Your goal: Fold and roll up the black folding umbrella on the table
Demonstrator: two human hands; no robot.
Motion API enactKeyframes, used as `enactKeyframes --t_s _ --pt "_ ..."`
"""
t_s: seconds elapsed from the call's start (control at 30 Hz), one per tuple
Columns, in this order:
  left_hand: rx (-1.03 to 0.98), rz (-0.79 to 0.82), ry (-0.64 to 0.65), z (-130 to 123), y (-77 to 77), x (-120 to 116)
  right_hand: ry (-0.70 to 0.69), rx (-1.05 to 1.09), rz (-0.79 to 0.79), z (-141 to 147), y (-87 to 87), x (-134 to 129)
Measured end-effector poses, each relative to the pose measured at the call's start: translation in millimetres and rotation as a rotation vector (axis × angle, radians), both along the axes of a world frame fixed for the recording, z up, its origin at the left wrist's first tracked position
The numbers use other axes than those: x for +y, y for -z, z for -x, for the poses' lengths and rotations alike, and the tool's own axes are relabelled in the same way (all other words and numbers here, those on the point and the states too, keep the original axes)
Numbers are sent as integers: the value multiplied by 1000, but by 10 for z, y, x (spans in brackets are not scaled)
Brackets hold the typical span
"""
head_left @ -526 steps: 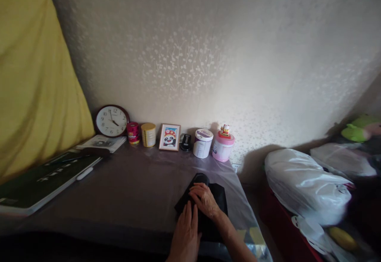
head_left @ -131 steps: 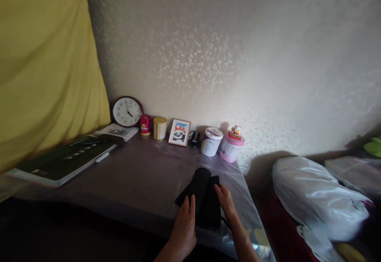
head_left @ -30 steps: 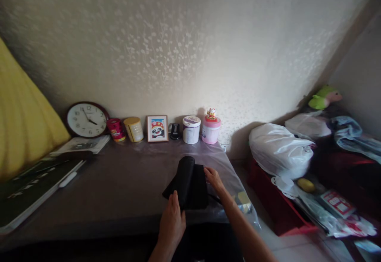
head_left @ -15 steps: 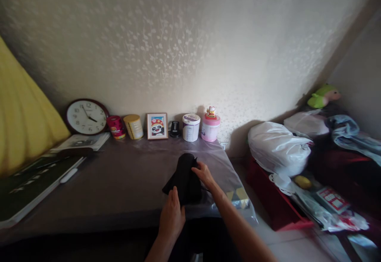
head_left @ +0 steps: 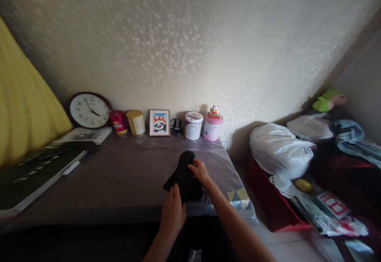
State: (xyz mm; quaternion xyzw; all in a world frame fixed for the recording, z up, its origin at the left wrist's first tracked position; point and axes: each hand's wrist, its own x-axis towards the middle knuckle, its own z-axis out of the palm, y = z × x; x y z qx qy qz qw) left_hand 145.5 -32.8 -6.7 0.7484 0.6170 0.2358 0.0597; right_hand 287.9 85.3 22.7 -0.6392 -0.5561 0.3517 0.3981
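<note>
A piece of folded black cloth (head_left: 185,178) lies on the covered table near its front edge. It has a rounded far end and a pointed flap at the left; its exact kind is too dark to make out. My left hand (head_left: 173,210) rests at its near left edge, fingers stretched out and close together, thumb toward the cloth. On the right side, my right hand (head_left: 200,171) pinches the cloth's upper edge between thumb and fingers.
Along the wall stand a round clock (head_left: 90,110), a pink tin (head_left: 118,122), a yellow tin (head_left: 136,122), a picture frame (head_left: 160,123), and two white tubs, one topped by a figurine. A green book (head_left: 38,174) lies left. Right of the table is a red box (head_left: 268,202) with bags.
My right hand has shifted slightly left and up along the cloth, drawing its right side inward a little. My left hand stays nearly in place. The camera view has moved slightly.
</note>
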Motion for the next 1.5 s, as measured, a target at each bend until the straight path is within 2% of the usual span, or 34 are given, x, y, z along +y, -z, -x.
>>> enactKeyframes --t_s 0.27,0.6,0.87,1.17,1.5 --pt "16 26 -21 -22 -70 -9 32 24 77 95 2 7" --pt "65 88 -30 -60 -200 -29 193 -221 -148 74 55 -20" --pt "94 128 -55 -98 -216 -13 245 -222 -172 205 122 -26" --pt "114 138 -77 -131 -252 -1 172 -358 -97 319 24 -6" --pt "136 129 -115 -211 -246 -15 189 -590 71 689 -108 -59"
